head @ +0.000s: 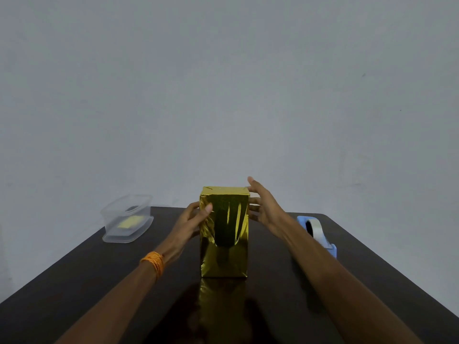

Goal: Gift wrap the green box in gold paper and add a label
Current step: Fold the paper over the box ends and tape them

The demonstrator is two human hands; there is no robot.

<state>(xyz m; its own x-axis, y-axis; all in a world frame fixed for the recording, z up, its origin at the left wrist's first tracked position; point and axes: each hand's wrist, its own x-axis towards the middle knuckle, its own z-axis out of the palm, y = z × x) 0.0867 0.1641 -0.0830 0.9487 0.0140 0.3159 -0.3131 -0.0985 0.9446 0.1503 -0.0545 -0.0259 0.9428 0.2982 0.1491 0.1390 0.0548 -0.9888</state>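
A plain, bare indoor room is showing: a blank grey wall [223,83] is backing a dark surface [74,281] carrying a plastic tub [126,218] and tape dispenser [320,234].

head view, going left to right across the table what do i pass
clear plastic container → left hand → gold-wrapped box → right hand → blue tape dispenser
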